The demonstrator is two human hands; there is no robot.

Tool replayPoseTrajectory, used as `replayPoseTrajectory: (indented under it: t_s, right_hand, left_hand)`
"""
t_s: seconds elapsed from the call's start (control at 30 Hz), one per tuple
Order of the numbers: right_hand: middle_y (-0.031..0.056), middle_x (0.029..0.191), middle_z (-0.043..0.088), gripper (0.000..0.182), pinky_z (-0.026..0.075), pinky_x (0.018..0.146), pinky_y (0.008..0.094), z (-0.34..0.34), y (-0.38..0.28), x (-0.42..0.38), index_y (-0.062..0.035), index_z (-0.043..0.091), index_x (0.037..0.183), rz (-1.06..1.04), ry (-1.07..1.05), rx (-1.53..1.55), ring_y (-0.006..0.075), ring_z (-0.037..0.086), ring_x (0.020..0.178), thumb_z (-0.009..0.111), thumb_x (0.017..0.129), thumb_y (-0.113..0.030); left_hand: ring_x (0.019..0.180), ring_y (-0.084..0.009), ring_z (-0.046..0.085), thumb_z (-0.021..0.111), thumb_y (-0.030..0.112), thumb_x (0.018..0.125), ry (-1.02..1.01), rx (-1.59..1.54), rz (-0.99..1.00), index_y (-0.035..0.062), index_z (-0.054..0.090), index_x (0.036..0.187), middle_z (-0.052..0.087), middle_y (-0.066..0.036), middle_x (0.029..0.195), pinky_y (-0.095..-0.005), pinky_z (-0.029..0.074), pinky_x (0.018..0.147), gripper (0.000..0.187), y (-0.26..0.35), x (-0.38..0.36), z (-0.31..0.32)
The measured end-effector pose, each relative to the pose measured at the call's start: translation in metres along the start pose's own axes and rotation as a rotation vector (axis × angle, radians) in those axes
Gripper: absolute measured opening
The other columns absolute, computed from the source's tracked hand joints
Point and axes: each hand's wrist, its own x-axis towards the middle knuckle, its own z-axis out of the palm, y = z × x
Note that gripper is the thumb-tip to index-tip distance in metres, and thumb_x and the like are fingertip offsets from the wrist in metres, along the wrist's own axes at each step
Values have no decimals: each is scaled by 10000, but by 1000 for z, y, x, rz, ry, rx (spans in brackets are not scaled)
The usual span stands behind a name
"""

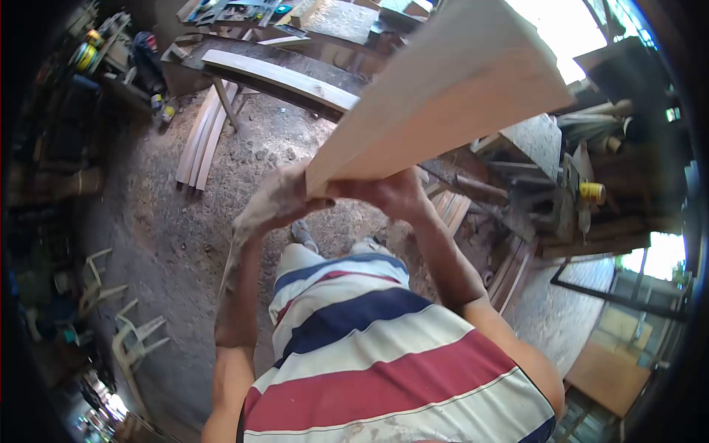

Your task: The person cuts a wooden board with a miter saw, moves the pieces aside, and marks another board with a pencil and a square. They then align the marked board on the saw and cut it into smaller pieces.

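A long, pale wooden board (pixel 443 96) rises in front of me, its near end at chest height and its far end running out of the top of the view. My left hand (pixel 284 196) is closed on the left corner of the near end. Under the right part of that end, my right hand (pixel 388 193) grips the board, with some of its fingers hidden behind the wood. Both arms reach forward, and the board is tilted up and away to the right.
Another pale board (pixel 281 77) lies on a dark bench ahead. Several wood strips (pixel 203 140) lean near its leg on the dusty floor. Chair frames (pixel 136 340) stand at left. A yellow container (pixel 592 193) sits among wood and machinery at right. Tools (pixel 251 9) cover the far bench.
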Motion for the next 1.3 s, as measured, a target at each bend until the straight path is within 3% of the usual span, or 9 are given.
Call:
replayPoseTrajectory:
  t_s: [0.1, 0.23, 0.37, 0.53, 0.7, 0.8, 1.07, 1.13, 1.3]
  right_hand:
    - [138, 1106, 793, 451, 620, 909, 347, 25, 12, 1, 22, 737, 1235, -54, 557, 39, 219, 764, 1048, 925, 855, -134]
    - [107, 1104, 776, 423, 567, 1015, 365, 23, 15, 4, 25, 715, 1240, -119, 1017, 232, 200, 740, 1084, 887, 869, -87]
    - [37, 1150, 725, 417, 559, 1009, 362, -23, 93, -32, -75, 689, 1271, 21, 1327, 434, 174, 697, 1118, 870, 898, -117]
    - [9, 1184, 698, 455, 552, 1033, 409, -102, 223, -39, -154, 653, 1333, 166, 1431, 773, 195, 683, 1131, 836, 957, -334]
    - [116, 1350, 670, 630, 512, 1153, 528, -140, 282, 37, -110, 584, 1435, 218, 1184, 963, 298, 649, 1281, 766, 989, -515]
    - [143, 1281, 724, 741, 618, 971, 536, -159, 279, 88, -80, 584, 1446, 468, 1085, 810, 311, 738, 1145, 608, 1026, -690]
    - [224, 1001, 771, 650, 666, 655, 399, -190, 296, 132, 87, 676, 1219, 740, 989, 269, 314, 807, 843, 630, 1059, -542]
    - [173, 936, 774, 473, 618, 563, 315, -177, 306, 126, 69, 715, 1101, 726, 1096, 264, 213, 771, 703, 697, 1051, -402]
    - [130, 951, 778, 340, 621, 594, 311, -135, 313, 103, 25, 735, 1096, 931, 1216, 97, 171, 743, 730, 675, 1037, -304]
  left_hand:
    - [1243, -383, 697, 981, 249, 750, -5, -258, 90, 65, 533, 1495, 745, -210, 1234, -487, 559, 1068, 889, -32, 17, -19]
    - [1136, -412, 716, 980, 303, 718, 412, 131, 374, 101, 569, 1422, 748, -181, 1168, -519, 569, 1028, 840, -163, 15, 43]
    - [1104, -409, 701, 881, 207, 785, 70, 202, 153, 77, 641, 1282, 735, -189, 1097, -524, 545, 998, 567, -220, 50, 49]
    - [1046, -418, 702, 840, 205, 802, -89, 376, 62, 62, 695, 1159, 726, -192, 1070, -523, 551, 935, 411, -210, 122, -2]
    - [1030, -415, 692, 841, 182, 806, -101, 510, 149, 49, 687, 1169, 729, -203, 1084, -523, 536, 945, 416, -210, 211, -85]
    - [1037, -401, 694, 859, 180, 782, -125, 616, 120, 70, 672, 1206, 726, -186, 1066, -513, 525, 954, 476, -211, 265, -130]
    - [1122, -382, 669, 970, 390, 674, -297, 762, 308, 103, 608, 1157, 708, -141, 1092, -494, 485, 921, 669, -246, 438, -181]
    - [1113, -384, 669, 978, 420, 661, -343, 786, 360, 108, 604, 1161, 706, -136, 1080, -490, 482, 919, 698, -264, 479, -180]
    - [1302, -423, 621, 962, 398, 682, -515, 794, 304, 85, 591, 1340, 684, -205, 1318, -517, 523, 1072, 817, -300, 543, -170]
